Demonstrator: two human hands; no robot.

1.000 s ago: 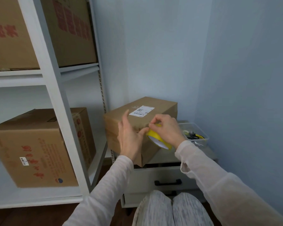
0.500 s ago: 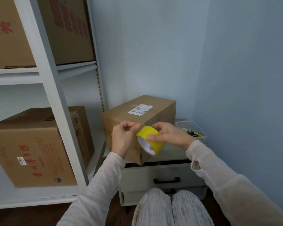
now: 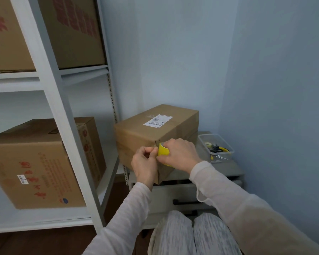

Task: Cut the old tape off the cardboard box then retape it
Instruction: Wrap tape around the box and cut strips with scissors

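Observation:
A brown cardboard box [image 3: 147, 129] with a white shipping label lies on a grey drawer cabinet [image 3: 226, 170], one corner facing me. My right hand [image 3: 180, 153] grips a yellow tape roll [image 3: 163, 150] and holds it against the box's near corner, just below the top edge. My left hand [image 3: 145, 163] sits right beside the roll with curled fingers pinching at the roll's left edge, where the tape end seems to be; the tape end itself is too small to make out.
A clear plastic tub [image 3: 216, 147] with a small tape roll and yellow-handled tools stands on the cabinet to the right. White metal shelving [image 3: 61, 115] at left holds large printed cartons [image 3: 35, 162]. Blue walls close in behind and at right. My knees are below.
Both hands have lifted the tape roll from in front of the box up to its near top corner. The roll has turned so its yellow outer face shows instead of its hollow core.

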